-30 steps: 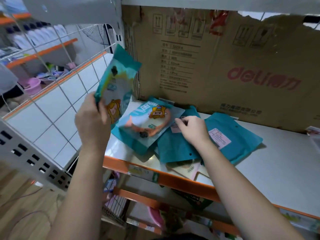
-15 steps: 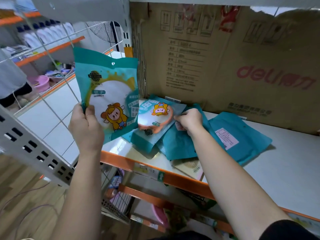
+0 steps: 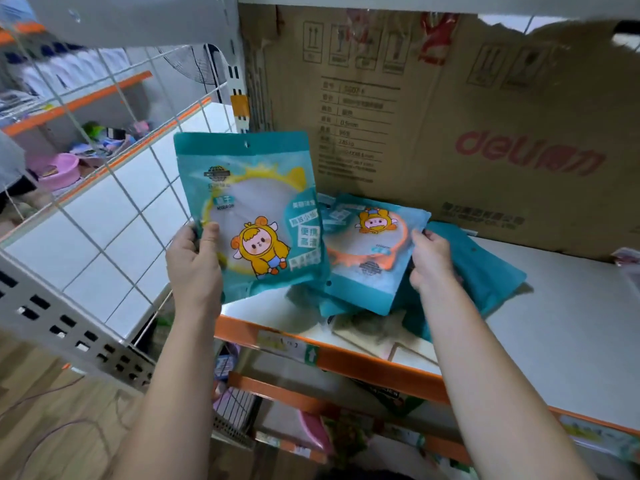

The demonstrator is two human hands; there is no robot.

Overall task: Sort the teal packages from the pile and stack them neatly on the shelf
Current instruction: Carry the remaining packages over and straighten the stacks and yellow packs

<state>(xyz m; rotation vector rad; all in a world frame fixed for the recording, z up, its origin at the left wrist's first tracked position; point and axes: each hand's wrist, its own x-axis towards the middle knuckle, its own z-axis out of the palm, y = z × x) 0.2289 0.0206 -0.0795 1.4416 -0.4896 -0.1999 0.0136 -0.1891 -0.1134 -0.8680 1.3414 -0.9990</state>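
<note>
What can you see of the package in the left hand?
The package is a glossy teal plastic pouch with a hang hole, a yellow ring round a pale window, a cartoon figure in a yellow ram suit and white print. The left hand grips its lower left edge, holding it upright, front to camera, over the shelf end.

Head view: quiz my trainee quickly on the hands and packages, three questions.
1. True or false: the left hand holds the teal plastic package with the yellow ring upright, printed face to the camera.
2. The right hand holds onto: A the pile of teal plastic packages on the white shelf board; B the brown cardboard box; C the wire grid panel.
3. Fill in: the face-up package atop that pile shows a ____ ring.
Key: 1 true; 2 A; 3 orange.
</note>
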